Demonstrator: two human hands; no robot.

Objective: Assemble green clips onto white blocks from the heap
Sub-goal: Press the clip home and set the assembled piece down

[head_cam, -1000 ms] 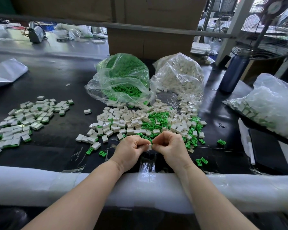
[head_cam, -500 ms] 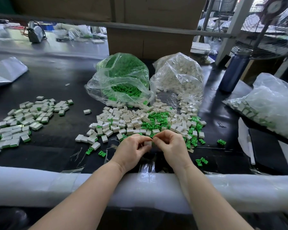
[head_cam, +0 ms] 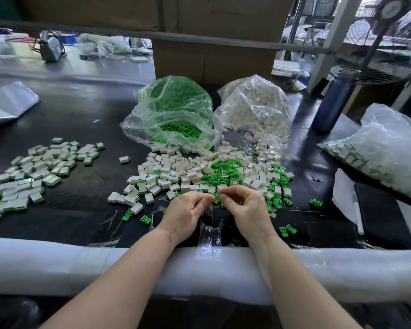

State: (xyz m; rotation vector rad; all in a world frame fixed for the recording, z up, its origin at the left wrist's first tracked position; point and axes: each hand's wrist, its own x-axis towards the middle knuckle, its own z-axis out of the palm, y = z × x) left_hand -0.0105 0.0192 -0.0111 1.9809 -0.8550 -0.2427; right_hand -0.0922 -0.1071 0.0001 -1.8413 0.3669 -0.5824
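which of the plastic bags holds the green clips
The left bag of the two behind the heap; green shows through it, while the bag beside it holds white blocks.

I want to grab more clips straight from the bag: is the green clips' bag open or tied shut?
Open. The green clip bag gapes toward the heap, with loose clips visible inside its mouth.

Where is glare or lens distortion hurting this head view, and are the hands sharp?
Head view: glare streaks the clear bags, the green clips bag and white blocks bag; wide-angle bending curves the padded table edge; background benches are soft; left hand and right hand are sharp, though what they pinch is too small to read.
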